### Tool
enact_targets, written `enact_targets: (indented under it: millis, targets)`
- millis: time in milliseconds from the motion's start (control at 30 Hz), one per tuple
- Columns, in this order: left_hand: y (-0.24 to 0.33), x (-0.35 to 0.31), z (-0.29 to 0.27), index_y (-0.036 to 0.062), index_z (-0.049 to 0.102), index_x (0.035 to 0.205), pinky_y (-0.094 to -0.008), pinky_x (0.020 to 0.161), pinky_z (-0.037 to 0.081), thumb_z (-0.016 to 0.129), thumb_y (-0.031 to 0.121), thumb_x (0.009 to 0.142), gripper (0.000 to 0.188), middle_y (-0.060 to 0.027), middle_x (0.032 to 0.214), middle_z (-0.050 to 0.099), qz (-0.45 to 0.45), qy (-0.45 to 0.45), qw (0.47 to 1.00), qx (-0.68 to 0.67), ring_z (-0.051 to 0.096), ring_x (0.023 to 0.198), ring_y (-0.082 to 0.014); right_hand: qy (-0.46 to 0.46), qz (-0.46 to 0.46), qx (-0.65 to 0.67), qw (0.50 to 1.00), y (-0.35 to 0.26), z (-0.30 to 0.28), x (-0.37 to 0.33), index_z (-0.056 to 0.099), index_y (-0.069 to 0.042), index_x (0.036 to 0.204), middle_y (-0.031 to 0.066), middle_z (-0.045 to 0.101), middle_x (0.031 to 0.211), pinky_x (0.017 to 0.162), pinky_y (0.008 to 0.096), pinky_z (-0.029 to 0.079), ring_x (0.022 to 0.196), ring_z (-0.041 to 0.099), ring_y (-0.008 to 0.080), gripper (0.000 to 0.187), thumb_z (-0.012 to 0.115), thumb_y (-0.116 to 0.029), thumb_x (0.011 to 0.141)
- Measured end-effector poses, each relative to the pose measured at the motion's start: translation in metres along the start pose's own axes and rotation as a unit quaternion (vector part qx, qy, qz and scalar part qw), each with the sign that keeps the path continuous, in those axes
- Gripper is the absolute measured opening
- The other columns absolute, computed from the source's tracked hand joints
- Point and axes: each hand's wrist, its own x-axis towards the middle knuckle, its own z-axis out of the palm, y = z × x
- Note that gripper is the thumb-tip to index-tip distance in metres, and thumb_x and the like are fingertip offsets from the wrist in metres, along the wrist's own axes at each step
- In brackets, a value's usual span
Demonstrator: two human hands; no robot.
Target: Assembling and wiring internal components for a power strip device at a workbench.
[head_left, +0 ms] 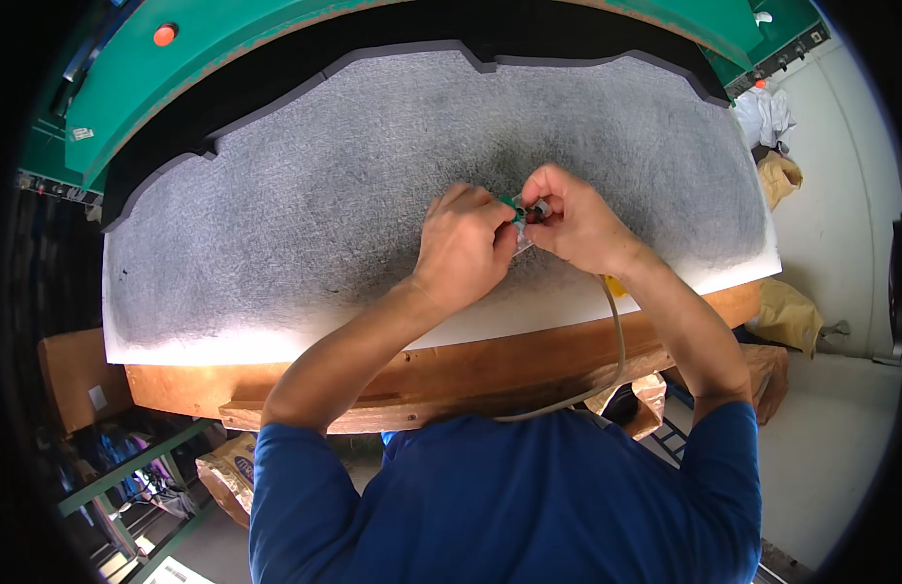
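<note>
Both hands meet above a grey, scuffed white-edged sheet (305,204) on the bench. My left hand (460,248) is closed, its fingertips pinching a small green-and-clear piece (518,216) whose kind I cannot make out. My right hand (582,226) comes in from the right, thumb and fingers closed round the same piece's dark, shiny end (538,211). The fingers hide much of it. Below the right wrist run a pale hose (620,341) and a bit of something yellow (615,286), mostly covered by the forearm.
A dark stepped-edge pad (402,49) lies along the sheet's far side, under a green machine frame (217,63) with an orange-red button (165,35). The wooden bench edge (373,389) is close to my body. Brown paper bags (787,316) stand at the right.
</note>
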Motion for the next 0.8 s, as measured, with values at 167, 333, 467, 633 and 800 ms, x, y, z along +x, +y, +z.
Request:
enact_targets:
  millis: [167,333,467,633,800]
  targets:
    - [-0.001,0.002,0.006,0.0022,0.072,0.084,-0.0416,0.075,0.05,0.075,0.003,0.07,0.014,-0.0122,0.081,0.066,-0.008,0.009,1.0,-0.005,0.061,0.082,-0.0324,0.0,0.012,0.042,0.999,-0.001,-0.003,-0.001,0.052,-0.004,0.104,0.0025,0.057,0.097,0.073,0.025,0.049,0.081,0.056,0.009,0.032,0.065,0.013,0.079]
    - [-0.007,0.002,0.012,0.0032,0.072,0.084,-0.0398,0.072,0.05,0.076,0.004,0.07,0.014,-0.0109,0.079,0.064,-0.039,0.007,0.999,-0.037,0.06,0.077,-0.0301,-0.007,-0.001,0.059,0.998,0.003,-0.005,0.0,0.053,-0.002,0.104,0.0042,0.058,0.098,0.073,0.0262,0.05,0.082,0.058,0.011,0.031,0.064,0.013,0.079]
    - [-0.006,0.003,0.015,0.0042,0.072,0.083,-0.0385,0.07,0.049,0.077,0.005,0.07,0.014,-0.0097,0.078,0.063,-0.078,-0.01,0.993,-0.087,0.06,0.075,-0.0271,0.003,0.007,0.038,0.999,0.001,-0.004,-0.001,0.054,-0.004,0.106,0.0019,0.058,0.098,0.073,0.0244,0.049,0.082,0.056,0.0084,0.034,0.065,0.013,0.078]
    - [-0.007,0.008,0.017,0.0035,0.07,0.084,-0.0364,0.069,0.05,0.077,0.005,0.072,0.014,-0.0093,0.08,0.062,-0.109,-0.05,0.99,-0.069,0.06,0.074,-0.0238,0.02,0.002,-0.019,1.0,-0.002,-0.001,-0.002,0.055,-0.004,0.115,0.0007,0.059,0.102,0.075,0.024,0.049,0.084,0.056,0.0073,0.043,0.064,0.014,0.077]
    - [-0.014,0.01,0.019,0.0017,0.068,0.083,-0.0364,0.069,0.051,0.075,0.006,0.074,0.012,-0.0113,0.084,0.062,-0.159,-0.077,0.974,-0.144,0.06,0.076,-0.0246,0.023,-0.009,0.024,0.999,0.005,0.0,0.001,0.052,-0.003,0.125,0.0033,0.062,0.106,0.078,0.0263,0.05,0.088,0.058,0.0103,0.05,0.064,0.011,0.078]
